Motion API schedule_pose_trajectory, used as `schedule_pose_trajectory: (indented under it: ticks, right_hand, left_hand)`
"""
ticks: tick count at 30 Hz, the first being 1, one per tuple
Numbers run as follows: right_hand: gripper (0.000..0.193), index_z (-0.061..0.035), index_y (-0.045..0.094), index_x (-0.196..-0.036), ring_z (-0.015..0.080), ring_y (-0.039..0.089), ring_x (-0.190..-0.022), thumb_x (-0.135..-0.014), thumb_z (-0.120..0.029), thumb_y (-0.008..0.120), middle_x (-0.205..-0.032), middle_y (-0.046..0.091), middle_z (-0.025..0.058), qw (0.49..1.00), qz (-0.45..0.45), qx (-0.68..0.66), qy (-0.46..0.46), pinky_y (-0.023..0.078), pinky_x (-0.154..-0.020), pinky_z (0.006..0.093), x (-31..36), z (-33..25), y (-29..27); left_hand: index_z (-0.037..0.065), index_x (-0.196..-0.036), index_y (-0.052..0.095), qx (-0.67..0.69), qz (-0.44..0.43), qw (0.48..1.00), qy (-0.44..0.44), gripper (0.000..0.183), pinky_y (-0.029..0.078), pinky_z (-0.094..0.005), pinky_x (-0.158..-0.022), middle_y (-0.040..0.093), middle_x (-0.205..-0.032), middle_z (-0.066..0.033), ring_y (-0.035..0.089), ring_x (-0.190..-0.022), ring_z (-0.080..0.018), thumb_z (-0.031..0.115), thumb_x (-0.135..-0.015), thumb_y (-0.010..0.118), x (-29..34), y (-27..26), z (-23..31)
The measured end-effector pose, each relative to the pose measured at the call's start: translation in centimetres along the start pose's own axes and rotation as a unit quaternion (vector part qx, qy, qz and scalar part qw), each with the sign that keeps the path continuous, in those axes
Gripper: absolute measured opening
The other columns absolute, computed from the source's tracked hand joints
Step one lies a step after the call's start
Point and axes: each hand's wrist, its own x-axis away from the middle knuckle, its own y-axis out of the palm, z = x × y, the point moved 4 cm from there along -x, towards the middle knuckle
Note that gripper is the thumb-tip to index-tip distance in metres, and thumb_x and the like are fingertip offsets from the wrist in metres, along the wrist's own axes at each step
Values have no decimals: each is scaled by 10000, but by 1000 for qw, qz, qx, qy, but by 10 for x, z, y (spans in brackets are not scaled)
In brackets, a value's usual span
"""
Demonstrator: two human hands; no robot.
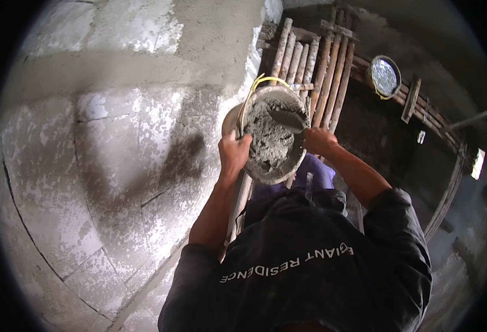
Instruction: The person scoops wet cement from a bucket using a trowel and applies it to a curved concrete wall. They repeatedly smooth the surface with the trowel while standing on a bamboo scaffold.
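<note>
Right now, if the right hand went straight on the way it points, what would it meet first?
Probably the grey mortar in the bucket, with the trowel held in the right hand leading; depth is hard to judge.

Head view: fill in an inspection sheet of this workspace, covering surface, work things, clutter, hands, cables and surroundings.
Surface: wooden poles, side by side, beyond the bucket
Work things: bucket holding grey mortar; trowel at the mortar
Clutter: second bucket, upper right, shiny inside
Hands: left hand grips the bucket's left side; right hand holds the trowel
Cables: nothing seen
Surroundings: patchy grey wall at left
</note>
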Motion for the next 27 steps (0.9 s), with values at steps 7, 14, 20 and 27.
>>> schedule_pose_trajectory:
  ticks: [7,14,20,27]
  right_hand:
    - [220,-3,594,-848,238,636,-771,-749,-200,595,-803,621,185,956,-164,-157,-186,523,-615,353,32,-76,51]
    - [227,24,553,-869,200,589,-628,-774,-182,570,-710,575,128,922,-69,-372,-86,483,-554,307,65,-66,7]
    - [256,-13,548,-975,177,554,-702,-821,-216,526,-796,550,72,802,16,-596,32,457,-615,311,76,-66,14]
    - [197,2,519,-940,111,479,-491,-831,-160,496,-635,494,29,615,377,-693,-24,406,-458,247,75,-38,-86]
  left_hand:
    - [-47,-771,571,57,-49,997,0,167,421,-288,-555,559,-600,-59,465,-573,-97,110,-717,559,-5,3,8]
    - [-31,-751,572,113,3,987,-115,109,394,-275,-514,526,-622,-3,452,-564,-101,63,-701,550,-8,-19,-25]
    - [-20,-766,591,135,69,981,-122,154,413,-288,-550,554,-669,-13,474,-598,-109,94,-664,572,-8,-29,-60]
    - [-54,-850,602,147,104,974,-135,236,424,-299,-615,595,-721,-45,510,-650,-131,105,-677,576,16,-58,-127]
